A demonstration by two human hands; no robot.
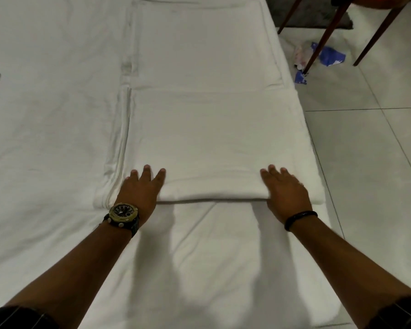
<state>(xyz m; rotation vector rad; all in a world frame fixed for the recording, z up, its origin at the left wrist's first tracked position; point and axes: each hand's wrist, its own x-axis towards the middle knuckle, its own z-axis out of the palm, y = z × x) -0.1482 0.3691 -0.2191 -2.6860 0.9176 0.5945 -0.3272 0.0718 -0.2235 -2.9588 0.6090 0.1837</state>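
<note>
Left hand (142,186), right hand (286,189) flat, fingers spread, pressing folded towel (211,138) near edge (bed (45,115) free leftward).

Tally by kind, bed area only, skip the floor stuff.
Hands: 2 (left hand, right hand)
Folded white towel: 1
Watch: 1
Black wristband: 1
Total: 5

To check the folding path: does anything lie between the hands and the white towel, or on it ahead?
Nothing visible. The left hand and right hand rest flat directly on the towel near its front edge; the towel beyond them bears nothing.
</note>
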